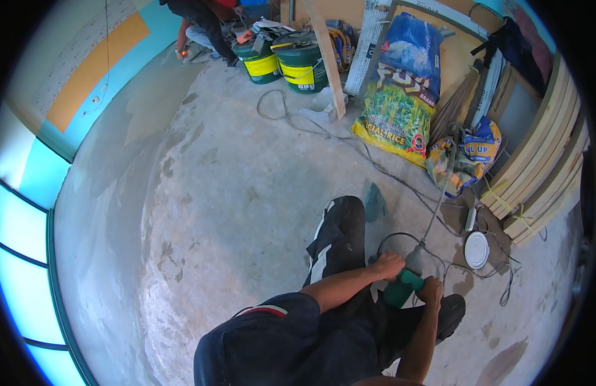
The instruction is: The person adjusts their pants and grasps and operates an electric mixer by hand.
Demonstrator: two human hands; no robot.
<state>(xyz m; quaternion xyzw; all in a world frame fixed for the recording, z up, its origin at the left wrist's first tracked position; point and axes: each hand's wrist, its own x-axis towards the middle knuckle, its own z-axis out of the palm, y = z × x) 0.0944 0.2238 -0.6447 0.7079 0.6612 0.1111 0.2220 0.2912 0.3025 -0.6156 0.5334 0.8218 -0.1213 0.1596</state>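
Note:
A green power tool (399, 289) with a grey head (415, 258) lies low between my bent knees. From the head a long thin rod (433, 215) runs away toward the bags. My left hand (388, 265) is closed at the tool's left side, near the grey head. On its right side my right hand (431, 291) is closed too, with the fingers partly hidden. A dark cable (391, 235) loops close by my left hand. Beside my knee stands a dark green pointed piece (375, 202).
Ahead stand a rice sack (401, 106), a crumpled blue-yellow bag (468, 154) and bundled wooden strips (536, 148). A white round lid (476, 249) and a power strip (471, 219) sit at right. Green buckets (301, 64) stand farther off, near another person (211, 26). Cables cross the concrete.

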